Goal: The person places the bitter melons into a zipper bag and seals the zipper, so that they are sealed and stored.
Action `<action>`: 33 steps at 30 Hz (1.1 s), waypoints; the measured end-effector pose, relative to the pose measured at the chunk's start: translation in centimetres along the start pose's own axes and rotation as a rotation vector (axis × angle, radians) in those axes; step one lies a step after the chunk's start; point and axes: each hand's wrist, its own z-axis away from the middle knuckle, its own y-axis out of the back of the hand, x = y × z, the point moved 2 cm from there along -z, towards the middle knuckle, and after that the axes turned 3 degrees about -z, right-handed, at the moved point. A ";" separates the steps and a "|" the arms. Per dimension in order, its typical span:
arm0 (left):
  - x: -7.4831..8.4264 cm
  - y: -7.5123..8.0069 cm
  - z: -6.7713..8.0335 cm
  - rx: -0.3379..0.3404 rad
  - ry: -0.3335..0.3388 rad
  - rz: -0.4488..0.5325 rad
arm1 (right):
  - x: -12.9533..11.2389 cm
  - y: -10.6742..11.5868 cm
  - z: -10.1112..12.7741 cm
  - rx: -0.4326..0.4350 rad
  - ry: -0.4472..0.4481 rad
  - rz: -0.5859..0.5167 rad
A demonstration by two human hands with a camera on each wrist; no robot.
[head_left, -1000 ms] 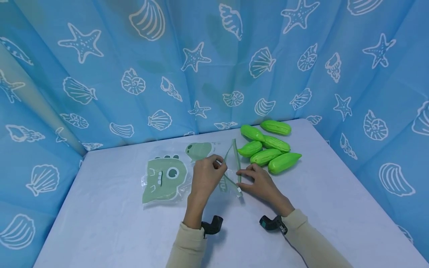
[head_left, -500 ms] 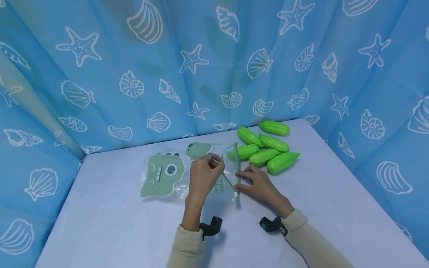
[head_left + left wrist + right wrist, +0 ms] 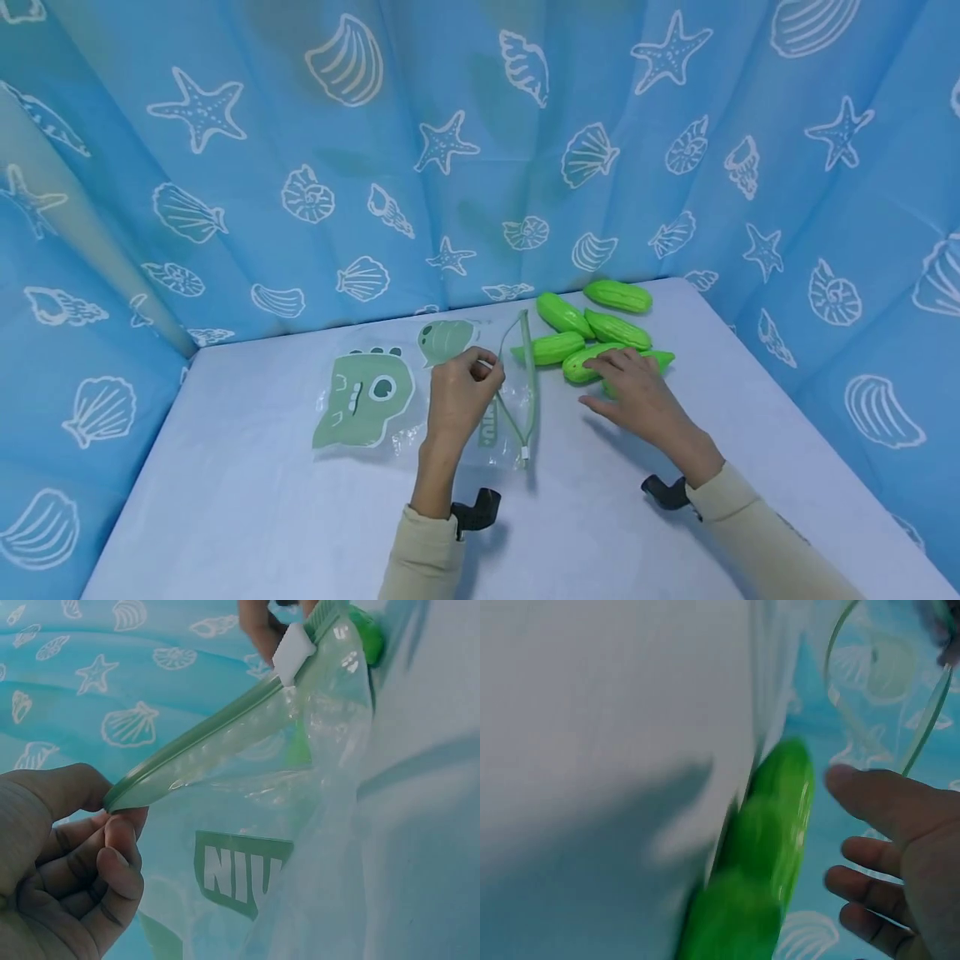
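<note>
Fingers of my left hand (image 3: 459,398) pinch the bag's (image 3: 501,392) zip edge (image 3: 196,742), mouth held apart; my right hand (image 3: 636,388) hovers spread, holding nothing, over the gourds (image 3: 600,327).

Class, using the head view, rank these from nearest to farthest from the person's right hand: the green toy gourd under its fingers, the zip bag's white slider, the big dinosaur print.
1. Green toy gourd, under the right hand.
2. White slider, to its left, nearer the person.
3. Big dinosaur print, far left, beyond the left hand.

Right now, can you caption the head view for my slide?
Left hand pinches the zip rim of a clear bag on the table while the right hand reaches over green toy cucumbers.
</note>
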 end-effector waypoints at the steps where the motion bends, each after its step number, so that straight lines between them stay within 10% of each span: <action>1: 0.0 0.0 0.0 0.000 0.001 -0.005 | 0.6 0.3 0.1 -0.020 -0.004 0.039; 9: -0.4 0.1 0.1 -0.016 0.022 -0.029 | 3.5 0.8 1.8 -0.153 0.017 0.199; 22: -0.5 0.3 0.1 -0.046 0.039 0.036 | 5.9 0.6 2.3 -0.081 0.019 0.268; 33: -0.7 0.3 -0.2 -0.023 0.030 0.021 | 4.7 5.6 0.7 0.076 -0.114 0.168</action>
